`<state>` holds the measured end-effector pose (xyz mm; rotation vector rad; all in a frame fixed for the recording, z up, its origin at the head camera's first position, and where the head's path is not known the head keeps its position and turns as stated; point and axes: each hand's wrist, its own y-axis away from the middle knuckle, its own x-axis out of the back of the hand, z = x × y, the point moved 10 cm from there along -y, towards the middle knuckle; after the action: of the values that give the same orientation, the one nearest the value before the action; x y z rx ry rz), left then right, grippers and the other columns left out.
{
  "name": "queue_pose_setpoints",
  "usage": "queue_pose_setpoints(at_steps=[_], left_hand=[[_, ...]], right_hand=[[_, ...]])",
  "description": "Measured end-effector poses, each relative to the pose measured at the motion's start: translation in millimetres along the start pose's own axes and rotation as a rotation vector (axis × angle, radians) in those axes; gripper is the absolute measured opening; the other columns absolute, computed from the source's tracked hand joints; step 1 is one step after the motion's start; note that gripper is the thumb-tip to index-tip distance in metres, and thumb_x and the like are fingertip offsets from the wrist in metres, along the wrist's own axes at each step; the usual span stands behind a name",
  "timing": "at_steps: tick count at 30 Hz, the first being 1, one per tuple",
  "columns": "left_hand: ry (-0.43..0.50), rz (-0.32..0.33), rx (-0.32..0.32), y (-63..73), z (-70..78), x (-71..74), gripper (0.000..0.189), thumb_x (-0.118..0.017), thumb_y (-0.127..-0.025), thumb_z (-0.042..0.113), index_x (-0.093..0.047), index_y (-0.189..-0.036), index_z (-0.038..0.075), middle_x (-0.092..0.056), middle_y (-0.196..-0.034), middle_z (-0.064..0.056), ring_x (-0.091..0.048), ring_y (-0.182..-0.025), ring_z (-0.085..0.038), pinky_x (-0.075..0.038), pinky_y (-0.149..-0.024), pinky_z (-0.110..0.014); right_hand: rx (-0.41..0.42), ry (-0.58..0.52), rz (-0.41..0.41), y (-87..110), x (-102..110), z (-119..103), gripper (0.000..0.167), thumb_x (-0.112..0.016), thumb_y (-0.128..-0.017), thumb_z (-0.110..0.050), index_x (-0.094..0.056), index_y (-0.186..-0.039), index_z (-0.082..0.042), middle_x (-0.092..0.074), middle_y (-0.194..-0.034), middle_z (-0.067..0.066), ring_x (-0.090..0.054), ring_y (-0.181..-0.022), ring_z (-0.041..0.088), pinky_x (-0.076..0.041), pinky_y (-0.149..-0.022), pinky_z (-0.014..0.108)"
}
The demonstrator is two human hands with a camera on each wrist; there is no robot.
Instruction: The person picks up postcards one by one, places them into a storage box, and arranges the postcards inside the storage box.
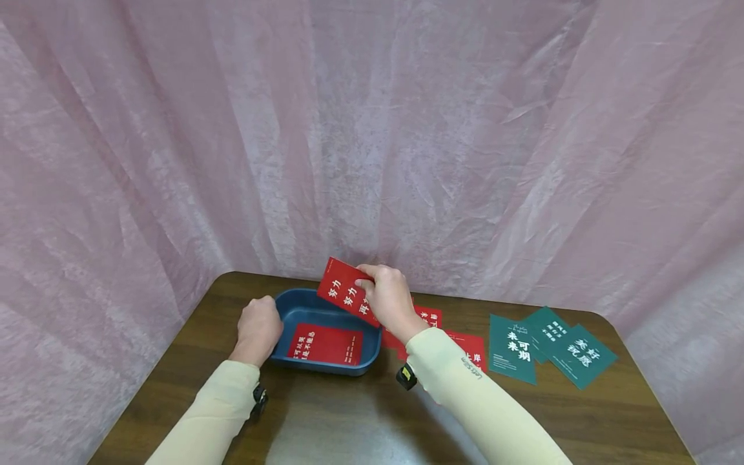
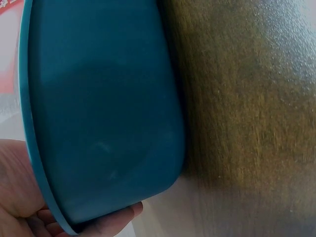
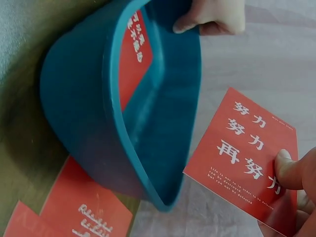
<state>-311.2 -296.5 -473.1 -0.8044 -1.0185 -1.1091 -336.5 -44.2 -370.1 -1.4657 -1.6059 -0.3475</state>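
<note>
My left hand (image 1: 259, 328) grips the left end of a blue plastic basin (image 1: 372, 361), its fingers curled over the rim. In the left wrist view those fingers (image 2: 116, 222) wrap under the basin's outer wall. A red card (image 1: 328, 345) with white characters lies inside on the basin's floor. Above the basin's back right rim, my right hand (image 1: 389, 298) pinches another red card (image 1: 344, 290) by its edge, thumb on the printed face. The right wrist view shows this held card (image 3: 242, 158) tilted, just outside the rim.
Several red cards (image 1: 467, 345) lie on the wooden table (image 1: 325, 420) right of the basin, partly hidden by the right hand and sleeve. Farther right are three green cards: one upright card (image 1: 513, 349), one behind (image 1: 545, 326) and one overlapping it (image 1: 584, 358). A pink curtain (image 1: 372, 129) hangs behind.
</note>
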Motion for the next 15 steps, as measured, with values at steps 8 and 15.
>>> queue_pose_setpoints(at_steps=[8, 15], left_hand=[[-0.009, -0.005, 0.004, -1.2, -0.3, -1.7, 0.028, -0.068, -0.080, 0.012, -0.063, -0.097, -0.009, -0.067, -0.087, -0.028, -0.066, -0.066, -0.037, -0.056, -0.059, -0.052], [-0.007, -0.004, 0.006, -0.9, -0.4, -0.9, 0.026, -0.066, -0.081, 0.012, -0.063, -0.097, -0.009, -0.067, -0.086, -0.027, -0.066, -0.065, -0.036, -0.056, -0.058, -0.051]], right_hand=[[0.050, 0.025, -0.049, 1.0, -18.2, -7.3, 0.037, -0.069, -0.084, -0.025, -0.064, -0.120, -0.023, -0.070, -0.108, -0.003, -0.065, -0.089, 0.010, -0.056, -0.074, 0.025], [0.076, 0.057, -0.054, 1.5, -30.9, -9.6, 0.035, -0.069, -0.084, -0.024, -0.065, -0.118, -0.023, -0.070, -0.106, -0.004, -0.065, -0.090, 0.010, -0.056, -0.077, 0.025]])
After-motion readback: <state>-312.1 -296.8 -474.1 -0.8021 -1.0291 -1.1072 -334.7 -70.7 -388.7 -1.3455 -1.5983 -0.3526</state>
